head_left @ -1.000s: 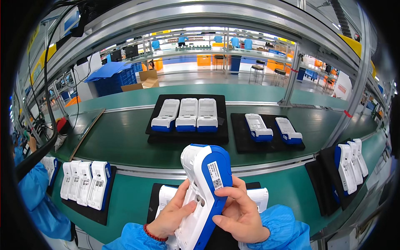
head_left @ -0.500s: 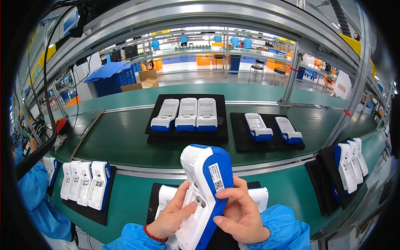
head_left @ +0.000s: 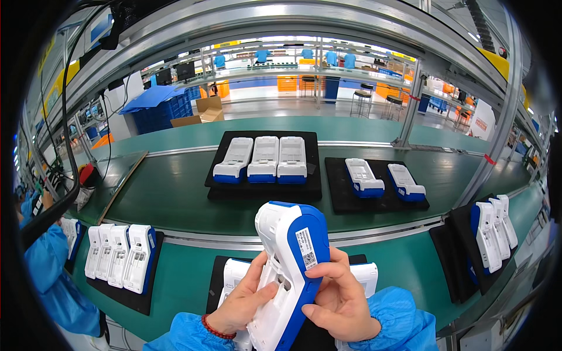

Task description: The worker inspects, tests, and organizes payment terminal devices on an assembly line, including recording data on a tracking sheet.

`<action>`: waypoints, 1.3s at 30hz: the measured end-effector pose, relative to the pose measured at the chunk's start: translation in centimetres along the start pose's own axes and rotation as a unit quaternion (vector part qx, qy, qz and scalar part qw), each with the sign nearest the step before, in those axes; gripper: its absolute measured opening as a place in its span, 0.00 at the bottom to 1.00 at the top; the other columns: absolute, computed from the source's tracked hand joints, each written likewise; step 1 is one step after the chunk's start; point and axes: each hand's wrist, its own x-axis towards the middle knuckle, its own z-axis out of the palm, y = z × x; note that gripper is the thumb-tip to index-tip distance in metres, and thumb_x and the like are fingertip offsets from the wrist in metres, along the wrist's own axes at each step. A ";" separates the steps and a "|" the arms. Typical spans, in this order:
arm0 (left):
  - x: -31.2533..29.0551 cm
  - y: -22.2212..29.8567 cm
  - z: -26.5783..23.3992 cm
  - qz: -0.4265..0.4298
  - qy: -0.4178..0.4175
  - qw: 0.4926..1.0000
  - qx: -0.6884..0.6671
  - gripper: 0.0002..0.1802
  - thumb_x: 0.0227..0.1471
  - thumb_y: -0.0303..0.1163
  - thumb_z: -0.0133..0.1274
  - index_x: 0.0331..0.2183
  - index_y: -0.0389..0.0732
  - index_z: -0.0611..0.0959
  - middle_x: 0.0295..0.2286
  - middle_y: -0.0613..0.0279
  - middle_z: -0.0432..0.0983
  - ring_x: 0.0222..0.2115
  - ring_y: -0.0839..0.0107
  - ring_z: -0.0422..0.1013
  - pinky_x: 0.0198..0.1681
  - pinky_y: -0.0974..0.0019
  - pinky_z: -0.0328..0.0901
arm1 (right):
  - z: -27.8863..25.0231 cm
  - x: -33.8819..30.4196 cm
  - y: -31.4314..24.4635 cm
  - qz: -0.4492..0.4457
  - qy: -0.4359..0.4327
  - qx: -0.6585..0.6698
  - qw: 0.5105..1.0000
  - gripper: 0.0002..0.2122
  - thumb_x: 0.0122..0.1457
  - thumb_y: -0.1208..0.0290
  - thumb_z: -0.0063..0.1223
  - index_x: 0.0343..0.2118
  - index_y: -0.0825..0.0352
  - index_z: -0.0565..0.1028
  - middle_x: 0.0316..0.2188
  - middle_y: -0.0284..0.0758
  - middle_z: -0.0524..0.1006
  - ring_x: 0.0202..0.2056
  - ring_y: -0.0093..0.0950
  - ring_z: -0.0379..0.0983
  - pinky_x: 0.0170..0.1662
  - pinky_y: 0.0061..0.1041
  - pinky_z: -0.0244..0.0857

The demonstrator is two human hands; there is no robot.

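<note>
Between my two hands a white and blue payment terminal (head_left: 275, 228) stands tilted on end, its open white compartment side turned to the left and a label with a square code on its blue edge. My left hand (head_left: 241, 303) is closed round the white side, the thumb lying by the compartment. From the other side my right hand (head_left: 341, 298) grips the blue edge with bent fingers, just below the label. Partly hidden behind my hands, more terminals (head_left: 364, 276) lie on a black foam pad (head_left: 218, 278).
On the conveyor belt (head_left: 158, 187) ahead, black foam pads (head_left: 263, 194) carry several terminals. Another padded row of terminals (head_left: 138, 257) stands at left, beside a person's blue sleeve (head_left: 55, 275). More terminals (head_left: 489, 237) rest at right, near a metal upright (head_left: 489, 146). A black cable (head_left: 65, 134) hangs at left.
</note>
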 end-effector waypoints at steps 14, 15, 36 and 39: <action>0.1 0.0 0.0 0.001 0.000 1.000 0.001 0.32 0.52 0.26 0.38 0.55 0.46 0.43 0.49 0.58 0.54 0.49 0.71 0.55 0.49 0.68 0.53 | -0.3 -0.1 0.3 -0.001 0.001 0.003 1.000 0.19 0.43 0.87 0.47 0.41 0.70 0.61 0.47 0.38 0.49 0.52 0.33 0.51 0.53 0.31 0.52; 0.1 0.1 0.1 -0.003 -0.002 1.000 0.005 0.32 0.52 0.27 0.38 0.55 0.46 0.43 0.49 0.58 0.54 0.49 0.71 0.55 0.49 0.68 0.53 | -0.2 0.0 0.2 -0.001 0.001 0.003 1.000 0.19 0.43 0.87 0.47 0.41 0.70 0.61 0.47 0.38 0.49 0.52 0.33 0.51 0.53 0.31 0.52; 0.7 -1.3 -1.2 -0.042 0.004 0.996 -0.079 0.31 0.52 0.28 0.38 0.55 0.46 0.44 0.48 0.62 0.56 0.45 0.77 0.59 0.44 0.74 0.58 | -0.2 0.8 0.0 0.032 -0.007 0.021 0.999 0.23 0.41 0.87 0.44 0.44 0.71 0.60 0.49 0.36 0.47 0.48 0.31 0.57 0.49 0.29 0.56; 0.7 -1.1 -1.5 -0.082 -0.025 0.985 -0.152 0.31 0.53 0.31 0.40 0.55 0.46 0.46 0.46 0.65 0.59 0.41 0.82 0.62 0.40 0.78 0.61 | -0.3 1.0 0.0 0.076 0.015 -0.065 0.995 0.25 0.42 0.87 0.43 0.48 0.72 0.59 0.51 0.36 0.47 0.40 0.28 0.65 0.43 0.25 0.62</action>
